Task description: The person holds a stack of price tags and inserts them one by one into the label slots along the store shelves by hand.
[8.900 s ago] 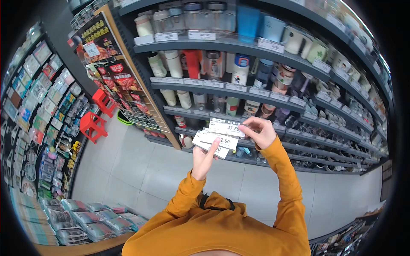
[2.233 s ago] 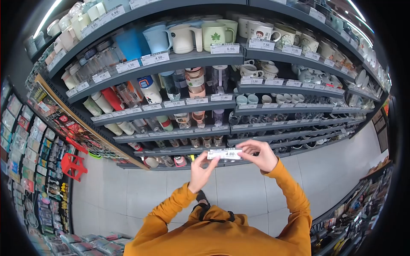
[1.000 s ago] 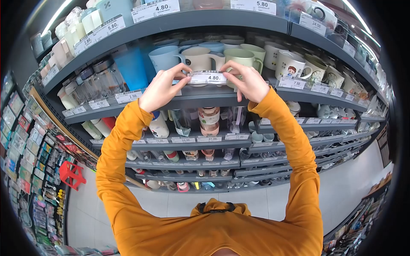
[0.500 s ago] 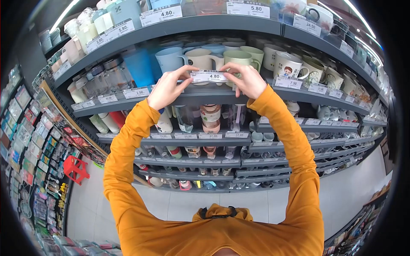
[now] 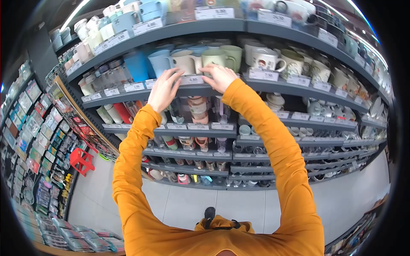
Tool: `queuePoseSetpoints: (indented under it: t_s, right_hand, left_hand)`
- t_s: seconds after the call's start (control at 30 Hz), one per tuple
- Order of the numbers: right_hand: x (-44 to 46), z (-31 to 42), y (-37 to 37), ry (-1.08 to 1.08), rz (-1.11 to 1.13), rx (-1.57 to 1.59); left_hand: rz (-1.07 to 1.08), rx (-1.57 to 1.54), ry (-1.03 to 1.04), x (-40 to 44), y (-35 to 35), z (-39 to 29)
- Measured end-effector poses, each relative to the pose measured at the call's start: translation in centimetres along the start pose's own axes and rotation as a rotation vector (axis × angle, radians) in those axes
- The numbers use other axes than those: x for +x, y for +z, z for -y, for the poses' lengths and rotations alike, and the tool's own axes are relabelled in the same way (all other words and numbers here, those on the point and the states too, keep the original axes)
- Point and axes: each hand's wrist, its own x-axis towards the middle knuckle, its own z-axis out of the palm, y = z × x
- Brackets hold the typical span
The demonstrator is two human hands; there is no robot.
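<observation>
A white price label [image 5: 192,80] marked 4.80 sits along the dark shelf edge [image 5: 194,90], between my two hands. My left hand [image 5: 164,88] is just left of the label, fingers loosely apart and holding nothing. On the other side, my right hand [image 5: 221,78] has its fingers stretched near the label's right end, also without anything in it. Whether any fingertip touches the shelf edge is hard to tell. Behind the hands stand a light blue mug [image 5: 159,64], a cream mug [image 5: 182,62] and a green mug [image 5: 212,57].
A tall blue cup [image 5: 136,67] and a mug with a cartoon figure [image 5: 264,59] share this shelf. Lower shelves carry bottles and glassware. A red stool [image 5: 82,162] stands on the floor at left, beside a rack of packaged goods [image 5: 32,145].
Both hands have let go of the price label, which now rests at the shelf edge. The hands have opened and drawn slightly apart. The view has shifted, and a shoe now shows below.
</observation>
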Motion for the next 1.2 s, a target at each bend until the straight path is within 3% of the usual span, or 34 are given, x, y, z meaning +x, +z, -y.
queuePoseSetpoints:
  t_s: [0.1,0.13,0.17,0.2,0.23,0.3,0.33,0.37,0.4,0.43,0.5,0.57,0.6,0.67,0.83,0.9,0.93,0.97,1.07,1.2]
  right_hand:
    - [-5.1,1.3,-2.1,-0.02,-0.185,0.341]
    - [-8.4,2.4,-3.3,0.063,-0.144,0.416]
    - [-12.1,2.2,-2.9,-0.055,-0.26,0.534]
    - [-17.0,2.8,-2.4,0.02,-0.266,0.608]
    - [-23.0,3.2,-2.1,0.3,-0.076,0.704]
    - [-37.6,2.4,1.9,0.632,0.159,0.725]
    - [-47.2,2.6,5.0,0.727,0.124,0.671]
    - [-55.3,4.5,5.8,1.062,0.174,0.669]
    - [-58.7,8.5,1.9,1.256,0.074,0.696]
    - [-65.8,9.8,2.1,1.378,0.042,0.7]
    - [-73.0,13.4,-0.8,1.656,-0.1,0.737]
    - [-74.6,16.1,-4.4,1.815,-0.206,0.806]
    - [-74.7,16.1,-5.0,1.784,-0.221,0.798]
    - [-73.9,14.7,-5.9,1.672,-0.225,0.745]
    - [-66.1,6.2,-2.8,1.325,-0.337,0.776]
    - [-61.7,4.2,-2.4,1.302,-0.338,0.72]
    - [-60.8,3.2,-1.8,1.18,-0.329,0.733]
    - [-60.5,2.1,-1.3,1.062,-0.316,0.74]
    - [-61.6,-0.7,-1.2,0.988,-0.343,0.642]
    - [-69.0,-3.2,-3.6,1.377,-0.316,0.735]
  left_hand:
    - [-0.128,0.048,0.08,-0.5,-0.1,-5.1]
    - [-0.16,-0.055,-0.014,-1.4,-0.4,-8.2]
    - [-0.192,-0.16,-0.103,-2.8,-0.6,-11.2]
    - [-0.239,-0.278,-0.075,-4.7,0.3,-13.4]
    - [-0.259,-0.389,-0.152,-7.8,1.6,-16.4]
    - [-0.13,-0.552,-0.383,-17.1,6.2,-22.1]
    - [-0.062,-0.602,-0.41,-21.5,7.8,-25.9]
    - [0.143,-0.667,-0.515,-27.7,10.0,-28.8]
    - [0.18,-0.673,-0.55,-32.8,11.4,-32.4]
    - [0.351,-0.622,-0.587,-37.1,11.5,-35.6]
    - [0.615,-0.879,-0.799,-38.7,10.0,-39.6]
    - [0.642,-0.959,-0.868,-37.2,10.4,-42.0]
    - [0.656,-0.993,-0.909,-36.1,10.5,-42.8]
    - [0.656,-0.885,-0.692,-32.4,11.6,-44.3]
    - [0.628,-1.139,-0.252,-23.3,14.7,-47.8]
    - [0.691,-1.195,-0.23,-21.3,15.0,-49.1]
    - [0.72,-1.229,-0.219,-20.6,15.5,-49.9]
    - [0.7,-1.204,-0.23,-20.7,16.2,-50.5]
    - [0.659,-1.147,-0.345,-20.5,17.4,-51.8]
    - [0.696,-1.233,-0.721,-24.7,24.1,-52.8]
